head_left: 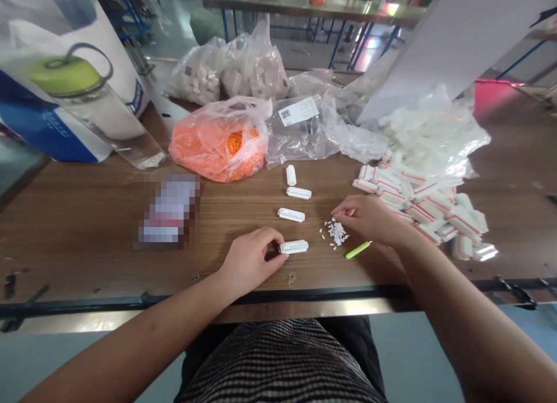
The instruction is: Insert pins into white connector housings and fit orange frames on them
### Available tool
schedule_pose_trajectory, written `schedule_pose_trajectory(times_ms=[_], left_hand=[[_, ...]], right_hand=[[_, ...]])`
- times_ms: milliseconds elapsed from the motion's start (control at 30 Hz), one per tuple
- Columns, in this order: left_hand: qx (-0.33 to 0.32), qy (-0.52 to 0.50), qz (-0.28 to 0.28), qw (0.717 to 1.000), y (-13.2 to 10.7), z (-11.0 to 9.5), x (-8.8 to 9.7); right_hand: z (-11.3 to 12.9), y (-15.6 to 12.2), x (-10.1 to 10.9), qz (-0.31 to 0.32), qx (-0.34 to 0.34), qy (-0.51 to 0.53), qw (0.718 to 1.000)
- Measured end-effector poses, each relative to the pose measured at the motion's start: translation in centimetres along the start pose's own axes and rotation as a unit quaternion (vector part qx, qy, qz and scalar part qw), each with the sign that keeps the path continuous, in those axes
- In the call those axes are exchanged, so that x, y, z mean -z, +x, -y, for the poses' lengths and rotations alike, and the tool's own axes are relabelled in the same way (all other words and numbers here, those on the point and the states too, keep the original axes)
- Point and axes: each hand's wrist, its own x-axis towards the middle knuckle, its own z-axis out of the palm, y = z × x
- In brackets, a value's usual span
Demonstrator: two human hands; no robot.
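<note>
My left hand [252, 258] grips one end of a white slotted plastic housing [294, 247] between thumb and fingers, close to the table's front edge. Three similar white housings, the nearest [291, 215] first, then another [299, 193] and the farthest [291, 175], lie in a column beyond it. My right hand [359, 217] is over a small heap of tiny white pegs [336, 233], its fingertips pinched together at the heap's far side. Whatever sits in that pinch is too small to make out. A green pen-like tool [358, 250] with a thin tip lies below the right hand.
White housings with orange stripes [429, 208] are piled at the right. Behind stand a bag of orange parts [221, 139], clear bags of white parts [235, 69] and a plastic bag [435, 130]. A green-lidded bottle [108, 118] and a blurred-out object [169, 208] are at the left.
</note>
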Motion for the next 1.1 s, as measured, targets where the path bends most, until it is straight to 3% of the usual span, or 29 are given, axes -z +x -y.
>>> schedule_pose_trajectory(times_ms=[233,567,767,1100], left_hand=[[-0.004,-0.002,0.007,1.0,0.0,-0.1,0.2],[-0.012,0.001,0.003,1.0,0.0,0.0,0.1],[-0.013,0.001,0.003,1.0,0.0,0.0,0.2],[-0.019,0.005,0.0,1.0,0.0,-0.1,0.2]], right_hand=[[-1.0,-2.1,0.9,0.012,-0.051,-0.001,0.999],[-1.3,-2.9,-0.4,-0.045,0.037,-0.029,0.998],[-1.7,-3.3,-0.6,-0.032,-0.016,0.018,0.999],[0.5,-2.9,-0.9,-0.063,-0.112,-0.105,0.986]])
